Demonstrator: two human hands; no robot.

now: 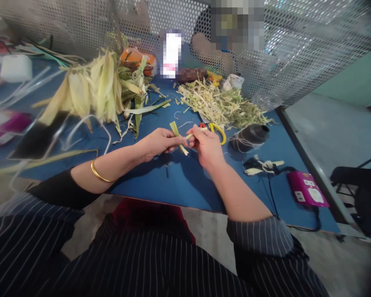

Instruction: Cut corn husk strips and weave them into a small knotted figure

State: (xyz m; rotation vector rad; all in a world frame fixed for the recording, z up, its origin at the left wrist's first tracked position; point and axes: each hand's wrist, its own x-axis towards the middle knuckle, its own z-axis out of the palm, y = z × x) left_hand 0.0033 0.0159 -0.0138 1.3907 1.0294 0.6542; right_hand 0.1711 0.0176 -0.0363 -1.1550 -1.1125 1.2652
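Above the blue table [160,181], my left hand [160,143] pinches a pale green strip of corn husk [174,128] whose lower end sticks out below the fingertips. My right hand [207,148] grips a narrow husk strip [189,136] between thumb and fingers, close to my left fingertips. Whether the two strips are joined is hidden by the fingers. Just past my right hand lie scissors [221,134] with yellow handles. A dark cone of thread [250,138] lies to the right, light thread wound round it.
Whole corn husks [103,88] are heaped at the left back, shredded husk [216,101] at the right back. A bright phone [172,51] stands against the perforated metal screen [173,16]; a person sits beyond. A purple power box [307,189] with cables lies near the right edge.
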